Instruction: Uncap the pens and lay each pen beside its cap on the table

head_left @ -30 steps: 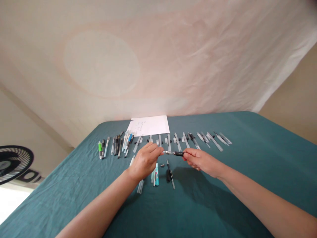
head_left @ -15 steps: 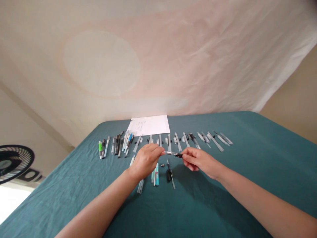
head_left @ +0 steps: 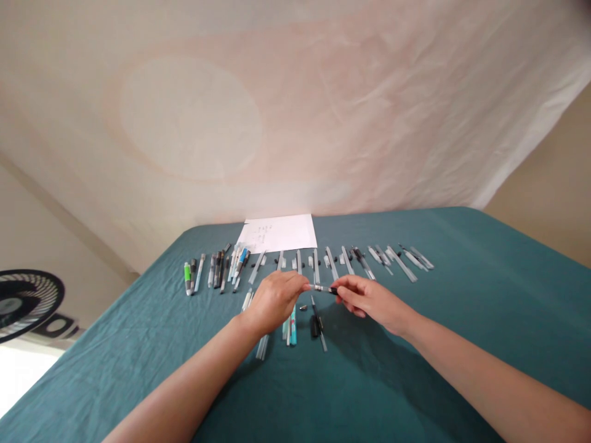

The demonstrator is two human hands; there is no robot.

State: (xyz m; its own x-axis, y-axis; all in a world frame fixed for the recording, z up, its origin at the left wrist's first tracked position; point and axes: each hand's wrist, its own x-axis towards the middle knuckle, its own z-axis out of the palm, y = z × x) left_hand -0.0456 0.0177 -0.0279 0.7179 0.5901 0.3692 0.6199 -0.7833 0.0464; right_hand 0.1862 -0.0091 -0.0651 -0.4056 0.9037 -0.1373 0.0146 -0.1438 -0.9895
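Both hands hold one slim pen [head_left: 323,288] level above the teal tablecloth [head_left: 415,344]. My left hand [head_left: 274,301] pinches its clear left end. My right hand [head_left: 369,298] pinches its black right end with thumb and fingers. The visible stretch of pen between the hands is short. Just below the hands lie a teal pen [head_left: 292,326], a black pen [head_left: 317,323] and a small dark cap [head_left: 303,307].
A long row of pens and pen parts [head_left: 323,261] runs across the far side of the cloth, with a green marker [head_left: 187,275] at its left end. A white sheet of paper [head_left: 278,232] lies behind the row. A fan [head_left: 23,301] stands at the left.
My right hand has slid left along the pen toward my left hand, so less of the pen shows between them. My left hand has barely moved.
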